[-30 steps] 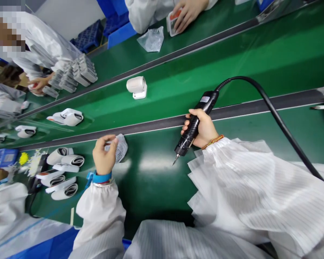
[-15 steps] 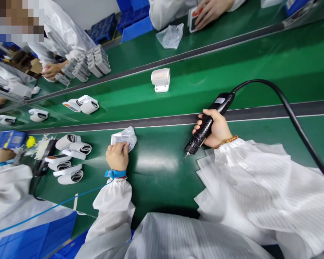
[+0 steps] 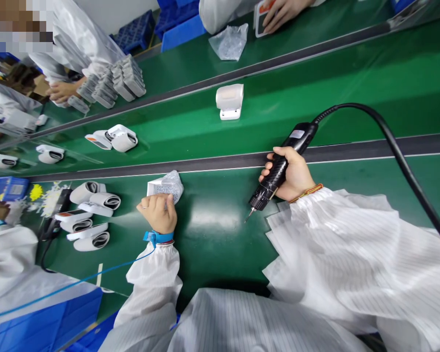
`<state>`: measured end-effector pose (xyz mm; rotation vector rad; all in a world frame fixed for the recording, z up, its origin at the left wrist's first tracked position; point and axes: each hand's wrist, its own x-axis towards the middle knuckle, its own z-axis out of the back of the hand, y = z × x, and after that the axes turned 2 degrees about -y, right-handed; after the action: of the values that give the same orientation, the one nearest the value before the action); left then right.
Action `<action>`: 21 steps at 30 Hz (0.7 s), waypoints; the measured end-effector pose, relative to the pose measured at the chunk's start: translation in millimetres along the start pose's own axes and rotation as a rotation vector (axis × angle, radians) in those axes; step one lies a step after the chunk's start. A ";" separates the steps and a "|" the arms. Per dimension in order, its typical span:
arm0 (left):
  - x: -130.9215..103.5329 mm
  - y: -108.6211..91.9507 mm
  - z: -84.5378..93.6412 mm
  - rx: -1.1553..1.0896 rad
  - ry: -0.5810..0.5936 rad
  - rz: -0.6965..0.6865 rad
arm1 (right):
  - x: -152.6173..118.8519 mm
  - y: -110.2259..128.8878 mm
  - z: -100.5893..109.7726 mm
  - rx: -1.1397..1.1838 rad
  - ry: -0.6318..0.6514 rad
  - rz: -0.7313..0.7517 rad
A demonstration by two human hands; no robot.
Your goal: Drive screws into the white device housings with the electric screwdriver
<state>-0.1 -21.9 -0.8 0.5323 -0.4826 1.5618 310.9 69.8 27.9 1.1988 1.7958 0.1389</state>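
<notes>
My right hand point(image 3: 291, 173) is wrapped around a black electric screwdriver point(image 3: 278, 168), whose bit points down and to the left above the green worktop. A thick black cable leads from the screwdriver's top end off to the right. At the near edge of a small white box point(image 3: 153, 187), my left hand point(image 3: 159, 212) has its fingers curled together, and whatever they pinch is too small to make out. In the box lies a clear plastic bag point(image 3: 170, 186) of tiny metal parts, probably screws. A blue band with a cord circles my left wrist.
White devices with rolled cuffs point(image 3: 91, 215) stand grouped at left, near a black tool point(image 3: 58, 215) and blue bin point(image 3: 8, 188). Another cuffed device point(image 3: 230, 101) sits on the green conveyor point(image 3: 297, 98). Co-workers' hands point(image 3: 288, 14) handle parts across the belt.
My left hand has drawn slightly back from the bag, its fingers now turned left. The cuffed device on the conveyor has shifted right. My right hand and screwdriver have barely moved.
</notes>
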 end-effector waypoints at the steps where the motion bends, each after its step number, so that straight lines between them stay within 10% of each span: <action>1: -0.9 -2.1 -0.1 -0.017 -0.018 -0.034 | 0.1 -0.2 0.1 -0.001 -0.001 0.000; 8: -0.9 -21.9 -1.6 -0.206 -0.092 -0.217 | 0.7 -0.2 1.2 0.007 -0.003 -0.005; 14: -5.0 -72.2 -1.6 -0.527 0.174 -0.527 | -1.2 1.6 1.4 0.131 0.042 -0.016; 21: -13.2 -116.4 -4.5 -0.680 0.358 -0.537 | -2.0 -1.0 2.5 0.189 0.059 0.020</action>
<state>116.5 -23.0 -14.0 -0.1425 -0.5055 0.8682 312.3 66.8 27.3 1.3585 1.8816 0.0157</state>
